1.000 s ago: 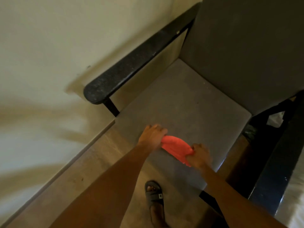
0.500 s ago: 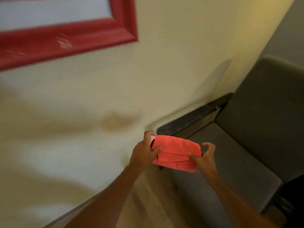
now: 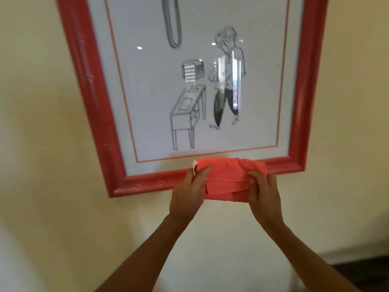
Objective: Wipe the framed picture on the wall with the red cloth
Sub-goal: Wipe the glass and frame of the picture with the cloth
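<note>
Since half a second ago we have raised the red cloth (image 3: 228,179) from in front of the chair up to the framed picture (image 3: 195,85); the chair has dropped out of view and the picture, then only a corner at the top left, now fills the upper part of the view; a second ago the cloth was down on the chair seat. Both our hands have come up with it; the left hand (image 3: 188,193) grasps the cloth's left end, thumb over the front fold, and the right hand (image 3: 264,191) grasps its right end, fingers curled over the front. Folded into a flat pad, the cloth overlaps the frame's bottom edge, nearer the bottom-right corner than the bottom-left; whether it touches the frame yet we cannot tell. The frame hangs tilted on the cream wall (image 3: 42,144), with pale scuffs along its left and bottom edges; the glass shows bright reflections. We judge that the fetching is over and the wiping is about to begin; no stroke looks made yet, and the pad seems ready to press along the bottom edge or up onto the glass.
</note>
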Demonstrator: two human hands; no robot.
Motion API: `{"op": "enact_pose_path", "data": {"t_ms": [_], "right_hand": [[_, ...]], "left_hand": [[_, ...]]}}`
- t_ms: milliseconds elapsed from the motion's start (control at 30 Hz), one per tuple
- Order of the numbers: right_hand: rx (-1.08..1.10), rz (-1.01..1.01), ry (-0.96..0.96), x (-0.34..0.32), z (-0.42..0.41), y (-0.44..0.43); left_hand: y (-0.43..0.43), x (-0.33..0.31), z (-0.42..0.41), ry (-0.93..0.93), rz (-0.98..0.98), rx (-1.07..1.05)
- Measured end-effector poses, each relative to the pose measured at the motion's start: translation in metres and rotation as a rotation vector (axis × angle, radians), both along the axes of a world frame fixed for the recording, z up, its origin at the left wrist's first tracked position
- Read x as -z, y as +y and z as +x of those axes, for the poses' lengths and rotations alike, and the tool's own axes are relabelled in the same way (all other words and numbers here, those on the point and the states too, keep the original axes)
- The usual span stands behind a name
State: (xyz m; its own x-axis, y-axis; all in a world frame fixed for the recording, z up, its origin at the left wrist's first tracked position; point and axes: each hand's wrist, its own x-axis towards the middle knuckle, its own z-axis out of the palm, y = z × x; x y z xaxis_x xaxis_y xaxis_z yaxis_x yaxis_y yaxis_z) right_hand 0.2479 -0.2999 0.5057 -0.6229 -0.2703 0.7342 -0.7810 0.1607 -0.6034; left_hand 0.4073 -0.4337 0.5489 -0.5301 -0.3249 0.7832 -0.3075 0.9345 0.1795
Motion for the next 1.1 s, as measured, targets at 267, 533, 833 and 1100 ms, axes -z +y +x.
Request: {"op": "enact_pose_path", "data": {"t_ms": [267,533,833,1100], "right_hand": [[-0.109,0.057,0.285,-0.115,0.023,-0.085],[-0.409,0.179,0.428,-0.179,0.011,-0.167],[0.019,-0.182,0.558,-0.240,0.008,-0.208],[0.085,0.264,1.328,-0.233,-0.001,-0.216]], "left_hand": [[-0.072,-0.088,0.051,0.116,-0.109,-0.148],[-0.132,-0.090,0.048,0.184,-0.225,-0.158],[-0.181,-0.111,0.014,0.047,-0.682,-0.389],[-0.213,-0.174,0.050,0.091,-0.752,-0.116]]}}
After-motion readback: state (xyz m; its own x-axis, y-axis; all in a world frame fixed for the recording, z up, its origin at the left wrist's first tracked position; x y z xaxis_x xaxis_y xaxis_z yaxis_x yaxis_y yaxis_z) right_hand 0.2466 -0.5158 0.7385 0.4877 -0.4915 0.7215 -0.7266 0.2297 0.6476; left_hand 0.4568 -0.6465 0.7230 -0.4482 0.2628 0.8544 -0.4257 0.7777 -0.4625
